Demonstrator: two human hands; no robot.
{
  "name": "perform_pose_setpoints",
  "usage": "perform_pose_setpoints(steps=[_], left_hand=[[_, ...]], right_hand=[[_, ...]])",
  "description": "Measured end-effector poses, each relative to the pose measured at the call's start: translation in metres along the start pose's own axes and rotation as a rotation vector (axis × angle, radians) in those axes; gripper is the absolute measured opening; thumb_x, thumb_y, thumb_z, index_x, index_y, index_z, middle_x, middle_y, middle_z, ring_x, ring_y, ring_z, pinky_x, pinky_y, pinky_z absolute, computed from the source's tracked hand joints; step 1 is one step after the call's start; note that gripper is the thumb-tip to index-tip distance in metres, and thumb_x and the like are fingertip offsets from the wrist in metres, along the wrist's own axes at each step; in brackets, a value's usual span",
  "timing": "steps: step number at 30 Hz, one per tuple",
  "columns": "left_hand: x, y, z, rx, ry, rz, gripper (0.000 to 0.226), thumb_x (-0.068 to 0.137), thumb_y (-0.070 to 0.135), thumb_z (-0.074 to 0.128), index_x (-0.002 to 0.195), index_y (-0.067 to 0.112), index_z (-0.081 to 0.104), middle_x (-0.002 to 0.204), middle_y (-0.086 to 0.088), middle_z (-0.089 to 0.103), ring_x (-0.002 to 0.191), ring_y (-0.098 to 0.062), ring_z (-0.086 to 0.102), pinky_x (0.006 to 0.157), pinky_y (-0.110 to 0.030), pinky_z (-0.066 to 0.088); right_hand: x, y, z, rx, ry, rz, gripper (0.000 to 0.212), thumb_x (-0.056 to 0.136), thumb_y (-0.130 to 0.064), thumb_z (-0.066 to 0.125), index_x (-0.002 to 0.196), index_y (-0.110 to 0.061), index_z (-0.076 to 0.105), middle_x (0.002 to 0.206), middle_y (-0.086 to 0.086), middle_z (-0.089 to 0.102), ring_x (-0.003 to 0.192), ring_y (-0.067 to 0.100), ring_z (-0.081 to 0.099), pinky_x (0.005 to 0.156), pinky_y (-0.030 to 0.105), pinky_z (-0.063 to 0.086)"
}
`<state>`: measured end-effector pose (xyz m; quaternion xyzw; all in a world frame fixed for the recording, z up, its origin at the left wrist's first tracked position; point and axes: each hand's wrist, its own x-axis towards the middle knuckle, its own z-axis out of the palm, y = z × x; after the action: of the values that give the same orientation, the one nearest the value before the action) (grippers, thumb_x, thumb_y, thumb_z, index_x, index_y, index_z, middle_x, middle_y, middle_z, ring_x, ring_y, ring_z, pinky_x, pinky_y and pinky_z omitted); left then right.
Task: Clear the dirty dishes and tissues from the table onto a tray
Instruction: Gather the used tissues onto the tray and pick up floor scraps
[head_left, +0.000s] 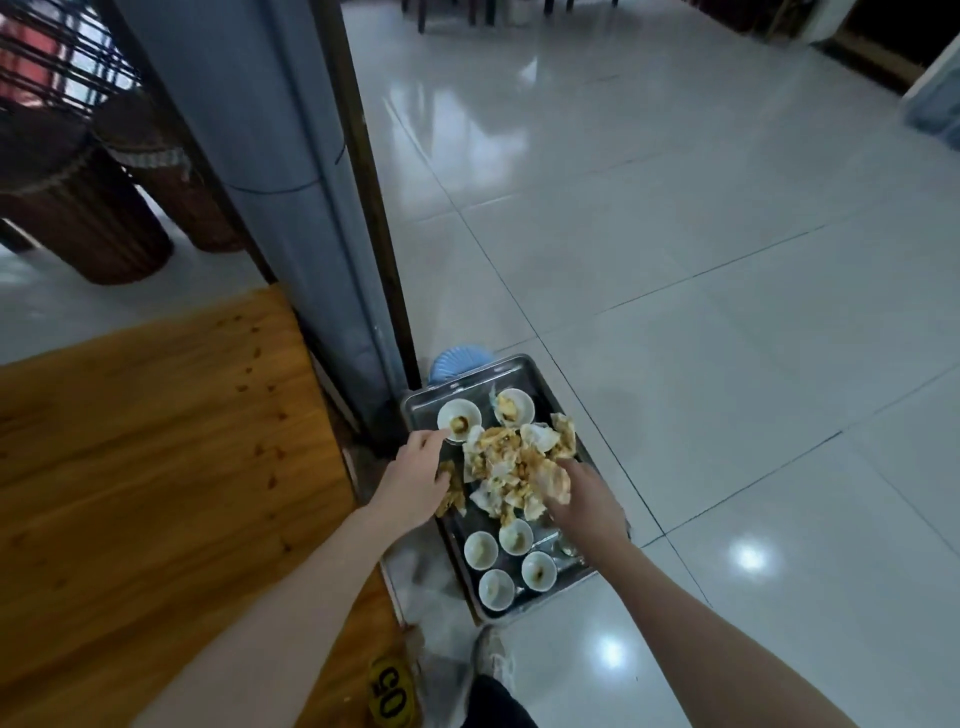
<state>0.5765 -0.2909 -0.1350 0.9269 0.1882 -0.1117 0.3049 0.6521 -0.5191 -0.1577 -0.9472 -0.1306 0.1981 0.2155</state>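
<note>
1. Looking at the lower middle of the frame, we see a metal tray (535, 374) that stands on a blue stool (449, 365), just beside the wooden table (156, 441) on the left.
2. Six small white bowls are already on the tray: two at its upper end (514, 407) and four at its lower end (480, 550). All of them show brown sauce or food rests.
3. Between these two groups lies a heap of soiled tissues (511, 457), stained yellow and brown, which covers the middle of the tray.
4. Our left hand (415, 483) is at the left edge of the tray. Its fingers are loosely spread, and the index finger reaches to the rim of the upper left bowl (458, 418); it seems to hold nothing.
5. Our right hand (584, 501) has its fingers in the right side of the heap. We cannot tell if it grips a tissue or only presses the heap down.
6. We judge that the task is near its end, because dishes and tissues are gathered on the tray. Only a part of the table is in view, so we cannot tell if more is left there.
</note>
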Motion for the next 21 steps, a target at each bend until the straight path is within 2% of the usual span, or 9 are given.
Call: perform_pose_setpoints(steps=[5, 10, 15, 21], left_hand=[[0.001, 0.009, 0.003, -0.014, 0.025, -0.055, 0.054, 0.095, 0.018, 0.050, 0.145, 0.023, 0.029, 0.142, -0.003, 0.032, 0.125, -0.022, 0.040, 0.105, -0.042, 0.039], [-0.012, 0.009, -0.004, -0.018, 0.067, -0.106, 0.056, 0.096, 0.019, 0.050, 0.147, 0.022, 0.026, 0.145, -0.004, 0.030, 0.121, -0.021, 0.045, 0.101, -0.040, 0.044], [-0.041, -0.006, -0.020, -0.035, 0.139, -0.159, 0.055, 0.096, 0.018, 0.049, 0.147, 0.022, 0.027, 0.145, -0.004, 0.030, 0.121, -0.022, 0.044, 0.101, -0.037, 0.043], [-0.093, -0.038, -0.037, -0.063, 0.222, -0.229, 0.053, 0.097, 0.019, 0.050, 0.145, 0.025, 0.028, 0.143, -0.004, 0.033, 0.123, -0.022, 0.042, 0.104, -0.038, 0.040]], right_hand=[[0.021, 0.008, -0.017, -0.068, -0.036, -0.051, 0.052, 0.087, -0.027, 0.060, 0.136, -0.024, 0.042, 0.134, -0.003, 0.048, 0.118, 0.018, 0.050, 0.086, 0.037, 0.050], [0.029, -0.002, -0.025, -0.112, -0.039, -0.123, 0.046, 0.090, -0.024, 0.056, 0.134, -0.022, 0.042, 0.131, 0.002, 0.050, 0.114, 0.023, 0.053, 0.084, 0.037, 0.049], [0.026, -0.034, -0.023, -0.114, -0.050, -0.253, 0.044, 0.089, -0.012, 0.052, 0.132, -0.019, 0.045, 0.126, 0.004, 0.053, 0.110, 0.023, 0.053, 0.081, 0.035, 0.048], [0.004, -0.080, -0.007, -0.126, -0.079, -0.390, 0.043, 0.090, -0.012, 0.053, 0.132, -0.021, 0.046, 0.128, 0.001, 0.051, 0.114, 0.020, 0.052, 0.088, 0.034, 0.048]])
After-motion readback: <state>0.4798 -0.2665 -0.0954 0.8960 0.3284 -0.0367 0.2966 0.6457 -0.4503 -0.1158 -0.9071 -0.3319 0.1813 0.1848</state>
